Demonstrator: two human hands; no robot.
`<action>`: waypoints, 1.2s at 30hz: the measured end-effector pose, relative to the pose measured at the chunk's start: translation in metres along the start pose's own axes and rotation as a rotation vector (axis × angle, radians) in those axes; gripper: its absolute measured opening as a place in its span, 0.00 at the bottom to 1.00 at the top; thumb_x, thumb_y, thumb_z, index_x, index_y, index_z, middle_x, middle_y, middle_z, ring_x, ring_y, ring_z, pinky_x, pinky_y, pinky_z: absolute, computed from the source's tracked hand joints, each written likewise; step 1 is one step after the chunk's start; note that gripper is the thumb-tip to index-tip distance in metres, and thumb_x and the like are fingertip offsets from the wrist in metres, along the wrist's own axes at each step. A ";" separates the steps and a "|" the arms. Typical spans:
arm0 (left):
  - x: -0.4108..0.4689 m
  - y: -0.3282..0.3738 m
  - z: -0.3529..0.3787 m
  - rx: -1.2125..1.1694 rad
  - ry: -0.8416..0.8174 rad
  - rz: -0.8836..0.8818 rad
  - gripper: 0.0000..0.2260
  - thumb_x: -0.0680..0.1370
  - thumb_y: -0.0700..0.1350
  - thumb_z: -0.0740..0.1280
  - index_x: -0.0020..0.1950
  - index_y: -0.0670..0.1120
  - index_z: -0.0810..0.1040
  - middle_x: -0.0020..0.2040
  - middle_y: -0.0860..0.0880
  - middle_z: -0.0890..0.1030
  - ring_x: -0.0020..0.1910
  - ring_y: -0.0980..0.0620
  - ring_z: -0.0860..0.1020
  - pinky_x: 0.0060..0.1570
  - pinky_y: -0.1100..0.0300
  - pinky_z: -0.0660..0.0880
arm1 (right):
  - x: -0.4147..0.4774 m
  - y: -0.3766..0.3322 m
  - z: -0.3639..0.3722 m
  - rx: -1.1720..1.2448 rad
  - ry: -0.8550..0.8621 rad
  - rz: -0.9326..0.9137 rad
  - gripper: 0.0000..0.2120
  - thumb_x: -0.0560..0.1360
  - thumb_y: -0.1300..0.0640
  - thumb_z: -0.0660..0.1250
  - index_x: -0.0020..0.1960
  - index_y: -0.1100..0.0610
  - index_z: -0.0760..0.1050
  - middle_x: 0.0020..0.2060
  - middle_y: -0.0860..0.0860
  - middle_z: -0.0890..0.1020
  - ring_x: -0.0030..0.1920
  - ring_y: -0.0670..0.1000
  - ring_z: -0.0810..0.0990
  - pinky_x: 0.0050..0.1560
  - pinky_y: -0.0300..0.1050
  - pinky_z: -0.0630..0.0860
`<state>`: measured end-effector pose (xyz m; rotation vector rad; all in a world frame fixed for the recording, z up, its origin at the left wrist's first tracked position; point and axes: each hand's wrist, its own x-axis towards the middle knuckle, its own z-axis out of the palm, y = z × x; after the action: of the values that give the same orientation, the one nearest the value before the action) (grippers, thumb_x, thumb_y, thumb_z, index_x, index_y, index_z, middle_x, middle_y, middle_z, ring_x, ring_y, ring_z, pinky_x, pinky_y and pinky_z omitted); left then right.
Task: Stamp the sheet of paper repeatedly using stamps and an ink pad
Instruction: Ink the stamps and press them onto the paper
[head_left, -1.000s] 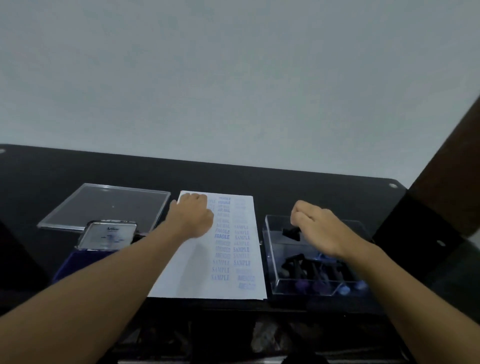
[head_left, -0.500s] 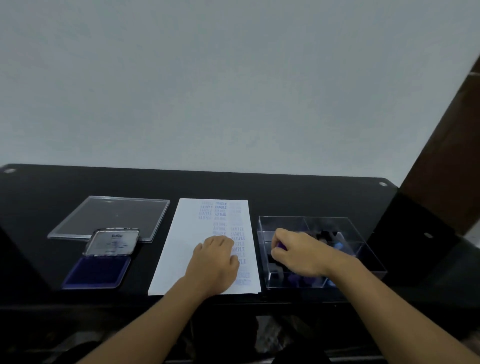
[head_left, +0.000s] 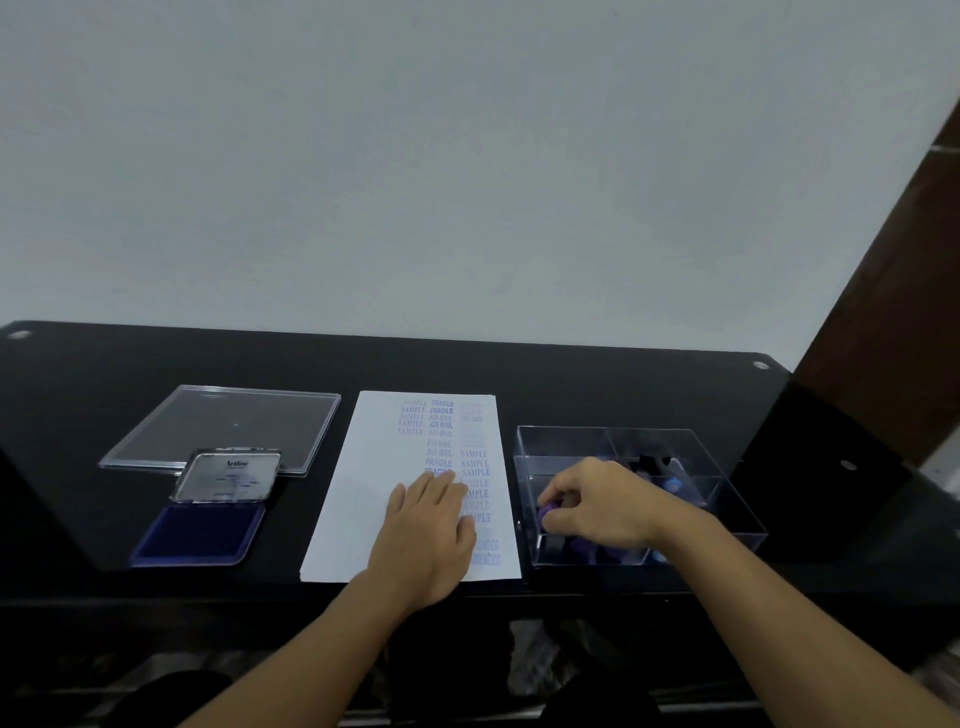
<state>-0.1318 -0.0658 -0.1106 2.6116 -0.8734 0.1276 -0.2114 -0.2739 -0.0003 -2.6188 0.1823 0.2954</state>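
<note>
Head view: black table (head_left: 519, 374), grey wall (head_left: 467, 156); left hand (head_left: 428, 525) flat, right hand (head_left: 608, 504) pinches stamp (head_left: 546, 513).

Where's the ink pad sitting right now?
In the head view, the open blue ink pad lies at the near left, left of the white stamped sheet of paper and just in front of a flat clear plastic lid.
</note>
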 end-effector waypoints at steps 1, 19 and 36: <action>0.000 0.000 0.000 0.004 -0.003 0.004 0.33 0.77 0.60 0.40 0.73 0.48 0.69 0.76 0.49 0.66 0.76 0.48 0.62 0.76 0.48 0.53 | 0.001 0.000 -0.001 0.009 -0.002 0.014 0.10 0.75 0.49 0.72 0.54 0.49 0.84 0.42 0.42 0.83 0.44 0.45 0.82 0.46 0.39 0.79; 0.001 0.002 -0.008 0.014 -0.030 0.007 0.34 0.75 0.61 0.38 0.72 0.49 0.69 0.76 0.50 0.67 0.75 0.50 0.62 0.75 0.50 0.55 | 0.014 0.002 -0.015 0.089 -0.148 0.090 0.06 0.73 0.63 0.73 0.47 0.55 0.85 0.38 0.55 0.86 0.25 0.44 0.72 0.31 0.38 0.71; 0.016 0.015 -0.023 -0.092 -0.008 -0.083 0.17 0.81 0.52 0.59 0.68 0.49 0.72 0.70 0.53 0.73 0.67 0.53 0.70 0.70 0.57 0.64 | 0.000 0.028 -0.021 -0.068 0.049 0.083 0.11 0.78 0.59 0.65 0.48 0.49 0.85 0.44 0.43 0.85 0.45 0.41 0.82 0.43 0.32 0.74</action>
<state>-0.1269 -0.0772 -0.0813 2.5591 -0.7544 0.0533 -0.2124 -0.3080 0.0047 -2.6918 0.3038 0.2706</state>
